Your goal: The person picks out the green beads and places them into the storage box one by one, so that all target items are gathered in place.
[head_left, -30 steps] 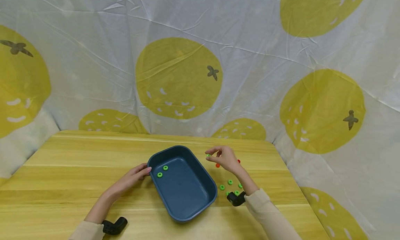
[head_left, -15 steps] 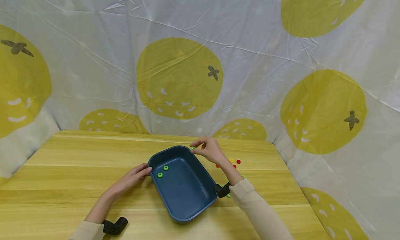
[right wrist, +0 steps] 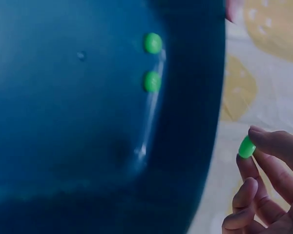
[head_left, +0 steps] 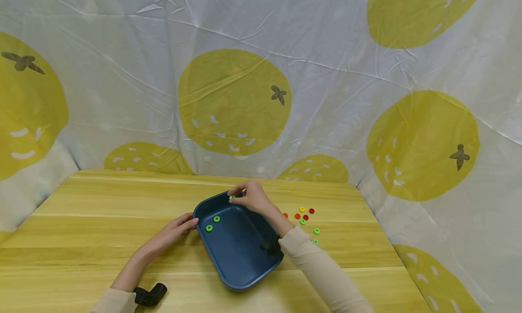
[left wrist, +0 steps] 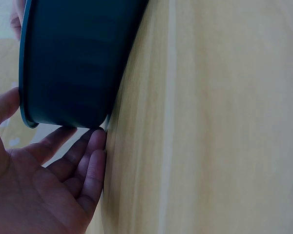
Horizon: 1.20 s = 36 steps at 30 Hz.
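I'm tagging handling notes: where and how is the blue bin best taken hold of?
Likely by the rim of its long sides, one grip on each, from outside left and right: the blue bin sits upright with raised walls and a lip. The left grip touches it near the far left corner.

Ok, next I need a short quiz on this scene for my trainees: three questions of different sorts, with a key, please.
1. True or false: the left hand touches the blue tub.

2. Multiple choice: what colour is the ring pinched by the right hand?
A) red
B) green
C) yellow

3. Count: how many green rings can be seen lying inside the blue tub?

Key: 1. True. 2. B. 3. Two.
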{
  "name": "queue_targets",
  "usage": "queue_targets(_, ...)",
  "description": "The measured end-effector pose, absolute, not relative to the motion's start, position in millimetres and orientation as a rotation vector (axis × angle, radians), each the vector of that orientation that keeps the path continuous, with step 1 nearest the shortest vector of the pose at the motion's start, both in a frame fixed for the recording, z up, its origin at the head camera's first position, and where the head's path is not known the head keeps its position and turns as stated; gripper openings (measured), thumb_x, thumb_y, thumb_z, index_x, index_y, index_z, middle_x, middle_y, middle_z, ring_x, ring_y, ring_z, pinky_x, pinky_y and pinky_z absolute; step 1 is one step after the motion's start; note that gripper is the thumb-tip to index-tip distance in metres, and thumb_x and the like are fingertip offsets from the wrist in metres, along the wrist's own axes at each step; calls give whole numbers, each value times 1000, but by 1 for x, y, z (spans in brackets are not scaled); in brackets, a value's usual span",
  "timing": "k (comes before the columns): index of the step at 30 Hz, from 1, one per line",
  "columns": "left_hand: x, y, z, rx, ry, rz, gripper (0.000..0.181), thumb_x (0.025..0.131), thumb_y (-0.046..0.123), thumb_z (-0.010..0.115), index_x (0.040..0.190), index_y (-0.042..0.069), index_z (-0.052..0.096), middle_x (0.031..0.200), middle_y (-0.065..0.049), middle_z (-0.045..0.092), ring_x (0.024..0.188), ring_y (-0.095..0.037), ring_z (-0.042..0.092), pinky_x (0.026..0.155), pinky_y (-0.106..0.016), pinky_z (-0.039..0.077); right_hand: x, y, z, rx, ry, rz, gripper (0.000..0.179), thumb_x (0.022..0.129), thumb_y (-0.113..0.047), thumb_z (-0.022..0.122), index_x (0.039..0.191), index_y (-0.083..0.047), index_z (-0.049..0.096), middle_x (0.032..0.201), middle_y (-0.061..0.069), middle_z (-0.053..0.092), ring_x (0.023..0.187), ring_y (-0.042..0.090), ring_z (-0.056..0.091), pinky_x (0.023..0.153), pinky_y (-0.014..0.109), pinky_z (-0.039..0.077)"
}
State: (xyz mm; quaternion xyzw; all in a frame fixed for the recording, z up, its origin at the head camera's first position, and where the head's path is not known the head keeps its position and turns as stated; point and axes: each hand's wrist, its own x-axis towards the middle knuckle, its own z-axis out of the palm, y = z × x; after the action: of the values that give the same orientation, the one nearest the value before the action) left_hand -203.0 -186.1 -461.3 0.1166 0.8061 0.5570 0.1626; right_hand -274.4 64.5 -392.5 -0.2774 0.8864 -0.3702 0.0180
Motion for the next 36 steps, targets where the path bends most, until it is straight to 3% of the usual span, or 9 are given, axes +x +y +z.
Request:
queue_targets(5, -203, -186, -462, 341, 2293, 1579, 60, 101, 38, 36, 143, -5, 30, 141, -26, 41, 129, -38, 42, 105, -49, 37, -273, 50, -402, -889, 2781, -992, 16, 80, -10, 73, 96, -6, 74, 89, 6, 73, 64, 8, 56, 57, 14, 42)
queue_targets(14, -203, -186, -461, 332, 2267, 1606, 60, 101, 38, 37, 143, -4, 29, 142, -25, 40, 130, -38, 41, 107, -51, 34, -272, 40, -421, -883, 2820, -776, 14, 82, -15, 72, 95, -12, 75, 94, 1, 73, 88, 18, 66, 70, 17, 49)
queue_targets(22, -203, -187, -462, 335, 2264, 1599, 63, 101, 39, 36, 145, -5, 25, 145, -27, 36, 132, -40, 39, 108, -53, 32, -271, 37, -435, -871, 2847, -714, 11, 82, -16, 73, 92, -15, 75, 93, -2, 73, 81, 9, 65, 65, 15, 49)
queue_targets(36, -203, -188, -460, 396, 2281, 1582, 59, 102, 37, 34, 142, -6, 29, 142, -27, 39, 129, -39, 41, 105, -51, 36, -272, 33, -441, -784, 2837, -655, 15, 80, -13, 74, 95, -14, 75, 96, -1, 72, 77, 10, 66, 62, 16, 51)
